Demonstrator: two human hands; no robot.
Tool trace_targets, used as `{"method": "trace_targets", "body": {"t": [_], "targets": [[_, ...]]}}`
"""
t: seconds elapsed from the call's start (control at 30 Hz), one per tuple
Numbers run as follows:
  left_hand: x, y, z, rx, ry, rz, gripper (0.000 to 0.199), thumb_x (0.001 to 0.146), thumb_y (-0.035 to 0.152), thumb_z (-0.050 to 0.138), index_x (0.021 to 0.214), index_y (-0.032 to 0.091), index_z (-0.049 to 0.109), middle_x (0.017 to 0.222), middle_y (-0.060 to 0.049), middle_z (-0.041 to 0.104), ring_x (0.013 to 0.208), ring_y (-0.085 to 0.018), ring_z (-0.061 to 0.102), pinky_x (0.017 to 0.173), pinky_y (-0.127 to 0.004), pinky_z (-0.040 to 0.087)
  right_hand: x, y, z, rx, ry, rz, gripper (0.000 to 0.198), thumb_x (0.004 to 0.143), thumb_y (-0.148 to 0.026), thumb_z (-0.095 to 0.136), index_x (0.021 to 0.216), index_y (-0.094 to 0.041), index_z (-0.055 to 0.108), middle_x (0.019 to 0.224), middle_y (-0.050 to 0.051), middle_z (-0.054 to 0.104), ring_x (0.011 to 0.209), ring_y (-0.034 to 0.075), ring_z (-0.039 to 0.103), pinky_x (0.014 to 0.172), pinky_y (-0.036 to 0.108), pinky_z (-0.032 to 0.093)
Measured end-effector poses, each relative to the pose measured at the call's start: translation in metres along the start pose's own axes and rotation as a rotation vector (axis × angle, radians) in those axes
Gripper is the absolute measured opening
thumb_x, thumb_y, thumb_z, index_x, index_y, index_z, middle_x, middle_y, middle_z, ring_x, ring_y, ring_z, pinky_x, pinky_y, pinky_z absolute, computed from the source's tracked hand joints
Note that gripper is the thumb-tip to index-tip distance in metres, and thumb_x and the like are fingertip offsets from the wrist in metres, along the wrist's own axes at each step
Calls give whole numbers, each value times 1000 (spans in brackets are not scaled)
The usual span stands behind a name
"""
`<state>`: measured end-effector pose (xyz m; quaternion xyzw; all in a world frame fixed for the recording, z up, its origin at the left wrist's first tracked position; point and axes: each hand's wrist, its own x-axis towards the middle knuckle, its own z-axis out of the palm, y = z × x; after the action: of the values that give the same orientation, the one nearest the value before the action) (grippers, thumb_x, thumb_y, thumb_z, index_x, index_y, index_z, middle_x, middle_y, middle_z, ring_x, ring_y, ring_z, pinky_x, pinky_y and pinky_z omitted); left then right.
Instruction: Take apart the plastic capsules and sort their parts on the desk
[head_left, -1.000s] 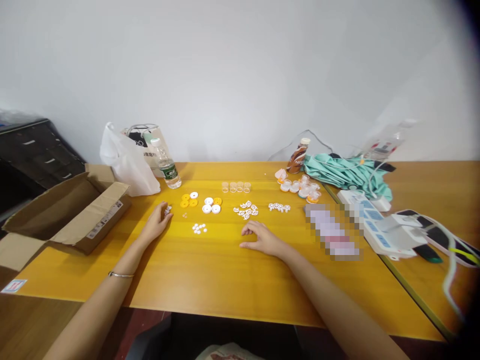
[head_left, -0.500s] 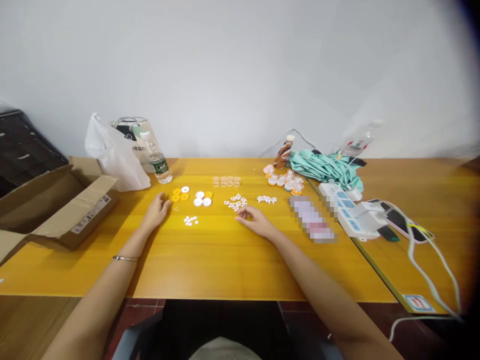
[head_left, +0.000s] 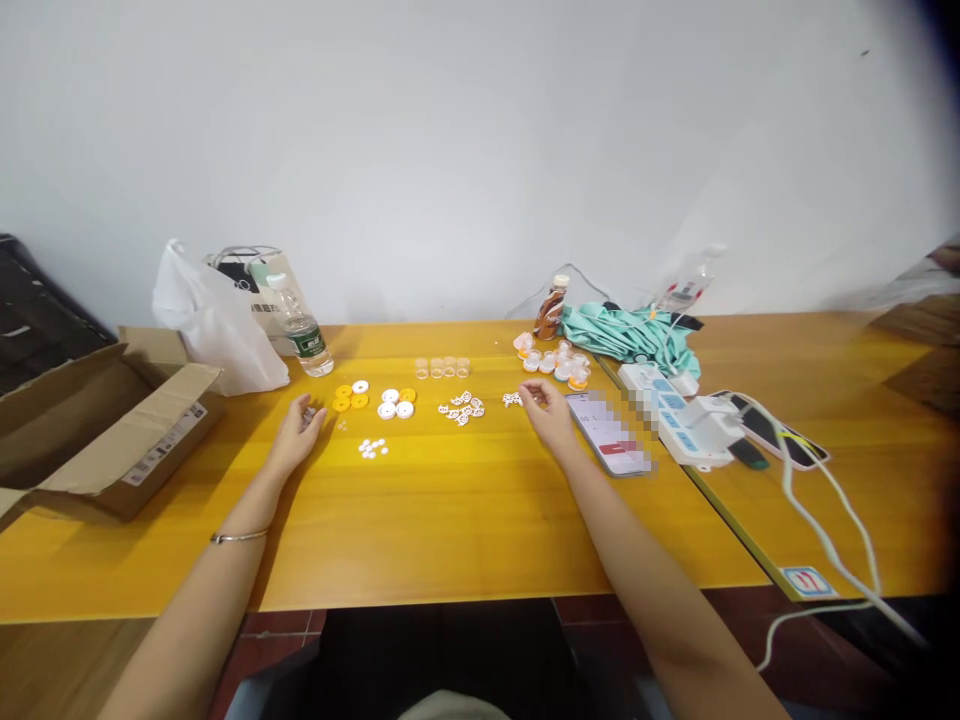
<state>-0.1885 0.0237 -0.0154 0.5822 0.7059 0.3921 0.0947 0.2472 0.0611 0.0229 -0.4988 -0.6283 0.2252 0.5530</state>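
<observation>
My left hand [head_left: 298, 432] rests at the left on the table, fingers loosely curled in. Something small and greyish shows between them, too unclear to name. Just right of it lie yellow and white round discs [head_left: 360, 400], with tiny clear bits [head_left: 342, 426] below. My right hand [head_left: 549, 412] reaches down over a row of small white patterned pieces [head_left: 511, 400], covering part of it. Thumb and fingers are bent together there, and what is between them is hidden. A pile of white cut-out pieces [head_left: 462, 408] lies to its left.
Clear cups [head_left: 442, 368] stand in a row behind more discs [head_left: 396, 405]; white dots [head_left: 372, 448] lie in front. Capped clear assemblies [head_left: 555, 362], a brown bottle [head_left: 551, 308], phone [head_left: 609, 430] and power strip [head_left: 679, 420] are right. Carton [head_left: 112, 440] and water bottle [head_left: 306, 340] are left.
My right hand has moved right, from the pile of cut-out pieces to the row of patterned pieces. My left hand has curled slightly more, near the same spot. The view has shifted a little.
</observation>
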Motion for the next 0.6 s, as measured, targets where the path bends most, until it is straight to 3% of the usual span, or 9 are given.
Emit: {"method": "trace_targets", "body": {"t": [0.2,0.3,0.37,0.43,0.5,0.53,0.6], "targets": [[0,-5,1,-2,-2,-20,61,80,49,47,128,14,36,129,-17,46,117,-26,47,99,-42,36,-3,-16,-26,-75,58,-87,19,78,-34,53,84,-17,58,79,3,61,71,14,55,66,26,41],[2,-9,2,7,1,2,62,79,51,47,128,14,36,130,-17,45,120,-27,45,101,-43,35,-29,-23,-66,-223,162,-116,20,78,-35,53,70,-18,55,68,0,55,63,13,49,61,25,38],[2,-10,3,1,-1,9,63,79,52,47,128,13,36,130,-17,45,120,-28,45,101,-43,35,-54,-18,-100,-335,269,-102,32,79,-37,50,54,-19,43,55,-3,42,54,11,40,56,26,35],[3,-11,3,-6,-2,10,64,78,53,47,128,13,36,131,-17,45,120,-28,45,101,-43,35,-77,-6,-133,-454,433,11,39,81,-40,46,50,-20,35,51,-4,34,51,12,36,54,27,33],[4,-12,3,6,-5,10,65,78,54,47,129,14,36,131,-17,44,120,-28,45,101,-43,35,-90,12,-161,-636,512,198,35,78,-45,47,55,-20,41,55,-1,42,56,15,43,59,31,36],[4,-13,3,14,-7,10,66,78,54,47,129,14,36,131,-16,45,120,-28,45,102,-43,34,-93,23,-172,-746,514,255,31,73,-48,52,62,-19,46,64,3,50,65,20,48,63,34,38],[4,-14,3,26,-8,7,66,78,54,47,129,14,36,131,-16,44,120,-28,44,103,-44,33,-89,43,-187,-910,531,347,48,62,-56,60,85,-14,53,90,14,56,87,32,50,74,43,39]]}}
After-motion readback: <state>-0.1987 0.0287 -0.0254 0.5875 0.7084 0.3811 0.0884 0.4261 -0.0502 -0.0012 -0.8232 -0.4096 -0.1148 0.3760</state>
